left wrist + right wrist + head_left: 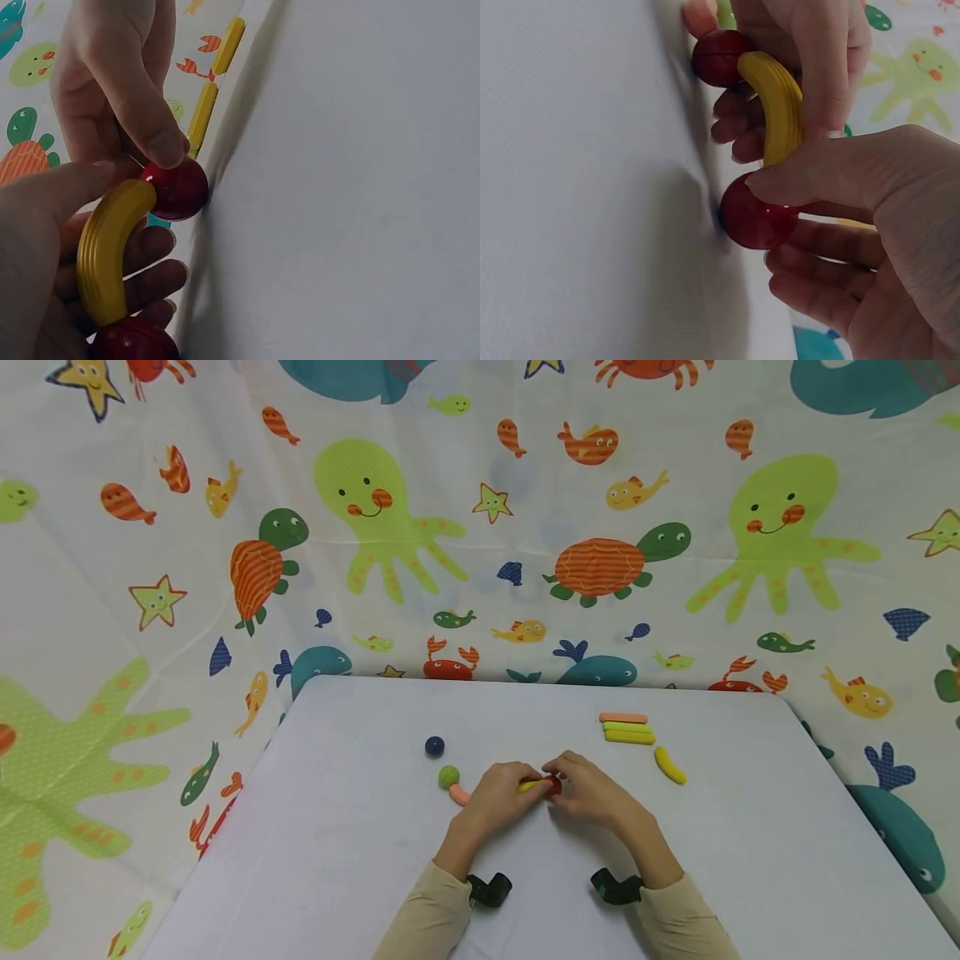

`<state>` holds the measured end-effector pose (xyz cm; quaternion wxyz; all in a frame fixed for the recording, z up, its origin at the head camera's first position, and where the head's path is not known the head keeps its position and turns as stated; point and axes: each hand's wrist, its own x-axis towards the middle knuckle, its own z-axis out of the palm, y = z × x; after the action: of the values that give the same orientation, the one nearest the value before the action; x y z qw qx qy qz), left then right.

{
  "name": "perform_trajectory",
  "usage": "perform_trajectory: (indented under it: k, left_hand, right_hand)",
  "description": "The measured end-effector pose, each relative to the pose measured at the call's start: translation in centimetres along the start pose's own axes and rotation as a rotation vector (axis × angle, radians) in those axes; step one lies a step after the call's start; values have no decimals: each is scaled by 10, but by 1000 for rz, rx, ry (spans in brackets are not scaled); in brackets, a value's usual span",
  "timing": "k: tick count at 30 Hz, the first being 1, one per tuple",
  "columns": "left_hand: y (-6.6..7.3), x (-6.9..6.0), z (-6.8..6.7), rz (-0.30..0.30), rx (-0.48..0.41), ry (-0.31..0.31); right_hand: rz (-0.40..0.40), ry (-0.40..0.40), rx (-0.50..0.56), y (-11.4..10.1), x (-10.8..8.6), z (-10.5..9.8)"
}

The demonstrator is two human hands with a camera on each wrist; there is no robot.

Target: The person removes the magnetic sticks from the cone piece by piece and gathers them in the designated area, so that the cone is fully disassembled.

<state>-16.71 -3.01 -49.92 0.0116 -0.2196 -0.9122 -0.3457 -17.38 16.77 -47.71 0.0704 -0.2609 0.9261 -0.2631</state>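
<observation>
We see two hands close together near the centre of the head view, above the white desk [300,877]. The left hand [498,795] pinches a yellow curved piece [105,255] between thumb and fingers, and the right hand [592,789] grips a red ball [180,189] against one end of it. In the upper part of the right wrist view we find a second red ball [717,58] touching the other end.

Left of the hands in the head view, we see a green ball [448,777] with a pink curved piece [459,794] against it, the latter partly hidden by the left hand. A dark blue ball [434,746] sits just above, apart from them. Right of centre, we make out a pink stick [623,717] above two yellow sticks [628,737], and a loose yellow arc [669,766] lies below them, near the lower stick's right end
</observation>
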Motion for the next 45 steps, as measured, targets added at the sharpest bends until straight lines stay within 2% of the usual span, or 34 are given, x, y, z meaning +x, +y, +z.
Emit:
perform_trajectory:
  k: [5, 13, 21, 27, 31, 36, 41, 45]
  left_hand:
    - [-1, 0, 0, 23, -12, 1]
    - [-1, 0, -2, 26, -54, -25]
    - [-1, -1, 0, 1, -14, -68]
    - [2, -2, 0, -20, 9, -98]
    - [4, -2, -2, -25, 43, -119]
    - [6, -1, -2, -14, 80, -116]
    - [6, -2, 0, -23, 120, -113]
    - [6, -2, 2, -29, 153, -115]
  right_hand:
    - [-32, -6, -2, -1, 1, 2]
    - [-109, -4, -9, 1, 2, 5]
    - [-112, 3, -21, 4, 1, 5]
    - [-107, -2, -8, 5, 1, 4]
    - [-72, -4, -16, 7, 0, 3]
    - [-10, -2, -20, 10, -1, 0]
    - [-7, -3, -14, 11, -1, -2]
    - [30, -10, 1, 11, -1, -3]
